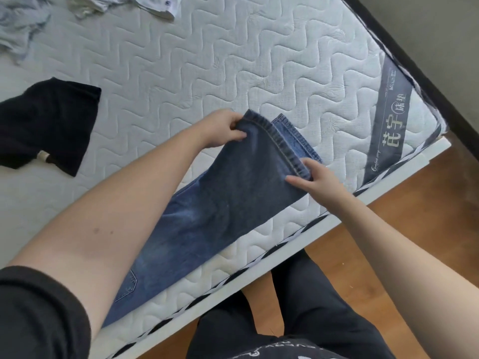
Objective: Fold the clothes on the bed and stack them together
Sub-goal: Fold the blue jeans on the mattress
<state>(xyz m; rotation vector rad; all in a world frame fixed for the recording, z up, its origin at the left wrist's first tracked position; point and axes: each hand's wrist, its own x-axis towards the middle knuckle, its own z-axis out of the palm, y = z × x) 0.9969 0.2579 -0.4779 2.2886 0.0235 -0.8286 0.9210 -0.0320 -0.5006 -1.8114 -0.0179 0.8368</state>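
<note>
A pair of blue jeans [207, 218] lies stretched along the near edge of the white quilted mattress [207, 60], legs doubled one over the other. My left hand [220, 129] pinches the far corner of the upper leg's hem. My right hand [315, 178] holds the near corner of the same hem, its thumb on top of the denim. The hem is lifted slightly, and the lower leg's hem shows just beyond it. The waist end is partly hidden behind my left forearm.
A black garment [49, 123] lies crumpled at the left of the mattress. A pale grey-blue garment [19, 24] and a white one [145, 5] lie at the far left corner. The mattress edge and wooden floor [414, 203] are to the right.
</note>
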